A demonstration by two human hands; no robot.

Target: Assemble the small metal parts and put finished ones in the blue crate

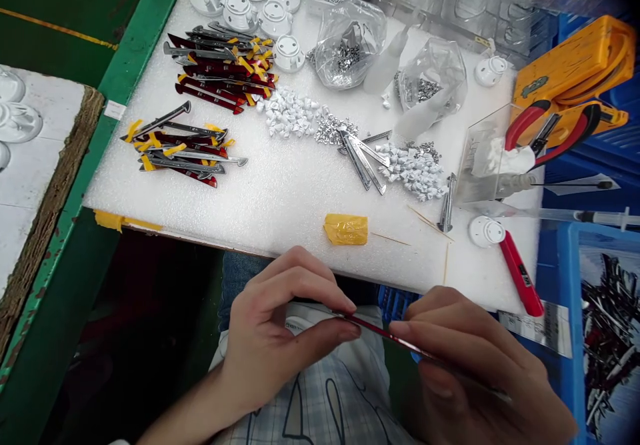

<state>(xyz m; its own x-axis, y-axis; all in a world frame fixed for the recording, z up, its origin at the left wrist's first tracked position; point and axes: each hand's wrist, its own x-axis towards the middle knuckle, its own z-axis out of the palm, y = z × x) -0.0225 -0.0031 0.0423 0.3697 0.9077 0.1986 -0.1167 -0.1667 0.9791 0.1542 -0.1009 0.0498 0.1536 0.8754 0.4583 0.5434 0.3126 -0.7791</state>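
Note:
A slim red and silver strip (380, 330) is held level between my two hands, just in front of the table's near edge. My left hand (287, 325) pinches its left end between thumb and forefinger. Along the right part of it, my right hand (475, 358) is closed, its thumb underneath and fingers on top; that end is partly covered. Similar red and silver strips with yellow tape lie in two piles, a larger pile (220, 65) at the back and a smaller pile (185, 148) nearer. A yellow taped block (346, 229) lies just beyond my hands.
White foam (280, 191) covers the table. Small white pieces (290, 113), silver strips (363, 158) and bags of metal bits (350, 51) lie on it. At the right are a clear box (470, 178) with pliers (530, 131), a red marker (520, 275) and a blue bin (570, 338).

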